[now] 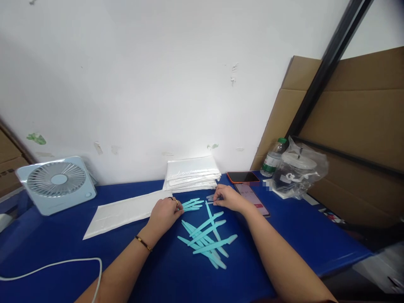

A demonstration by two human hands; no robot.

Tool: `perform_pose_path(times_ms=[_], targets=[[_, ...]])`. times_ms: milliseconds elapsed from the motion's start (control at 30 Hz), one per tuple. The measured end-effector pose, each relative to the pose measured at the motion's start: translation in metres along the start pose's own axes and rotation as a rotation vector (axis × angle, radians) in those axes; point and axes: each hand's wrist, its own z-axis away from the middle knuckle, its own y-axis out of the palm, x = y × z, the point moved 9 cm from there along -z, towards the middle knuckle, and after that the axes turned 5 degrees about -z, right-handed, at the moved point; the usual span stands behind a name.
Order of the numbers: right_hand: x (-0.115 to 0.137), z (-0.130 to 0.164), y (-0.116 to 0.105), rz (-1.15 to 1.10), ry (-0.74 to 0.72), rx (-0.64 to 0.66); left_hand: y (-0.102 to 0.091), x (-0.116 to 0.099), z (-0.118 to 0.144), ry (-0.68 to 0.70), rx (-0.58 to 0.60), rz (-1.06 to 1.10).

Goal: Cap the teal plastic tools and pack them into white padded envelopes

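Your left hand (164, 212) pinches about four blue sticks (192, 204); right hand (227, 198) pinches their far ends; roughly eight loose sticks (206, 240) lie just below.

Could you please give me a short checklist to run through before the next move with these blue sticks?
1. Left hand has a grip on the small bunch of sticks: ok, fingers rest on their ends.
2. Right hand holds something: cannot tell, its fingertips hide it.
3. Loose pile stays on the blue table: ok, away from the edge.
4. Flat white bag is within reach: ok, beside the left hand.
5. Phones are out of the way: not ok, one lies under the right wrist.
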Motion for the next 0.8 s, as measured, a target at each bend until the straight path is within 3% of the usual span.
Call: perform_pose_path(times_ms=[133, 300, 467, 700, 800], targets=[[0.001, 0.010, 0.004, -0.031, 0.014, 0.168, -0.003, -0.004, 0.002, 0.005, -0.023, 0.019], [0.015, 0.016, 0.015, -0.020, 0.012, 0.304, 0.000, -0.034, 0.011, 0.121, 0.025, 0.168], [0.027, 0.009, 0.017, -0.073, -0.066, 0.224, 0.008, -0.046, 0.013, 0.206, 0.051, 0.174], [0.005, 0.006, -0.005, 0.038, 0.017, 0.008, -0.003, -0.008, 0.002, 0.064, -0.031, -0.009], [0.015, 0.007, -0.002, 0.055, -0.045, 0.039, -0.003, -0.003, 0.001, 0.040, -0.042, -0.035]])
